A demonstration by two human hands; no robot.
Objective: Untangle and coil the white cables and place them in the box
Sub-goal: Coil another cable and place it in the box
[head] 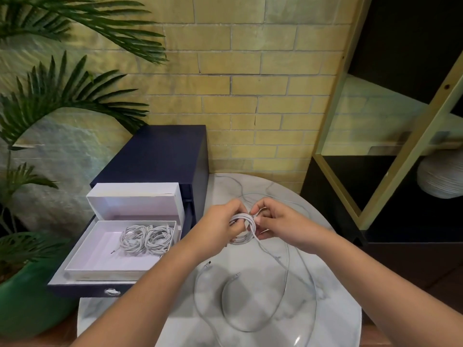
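A white cable coil (244, 227) hangs between both hands above the round marble table (333, 309). My left hand (220, 221) grips the coil's left side. My right hand (276, 222) pinches the cable at the coil's top right. From the coil a loose tail runs down into wide loops of white cable (250, 304) lying on the table. More cable (240, 187) trails toward the table's far edge. The open white box (100, 261) sits at the left and holds two coiled white cables (146, 237).
The box rests on an open drawer (82, 289) of a dark blue cabinet (160, 154) left of the table. A potted palm in a green pot (27, 304) stands at far left. Behind is a brick wall, and a dark shelf (400, 136) stands at right.
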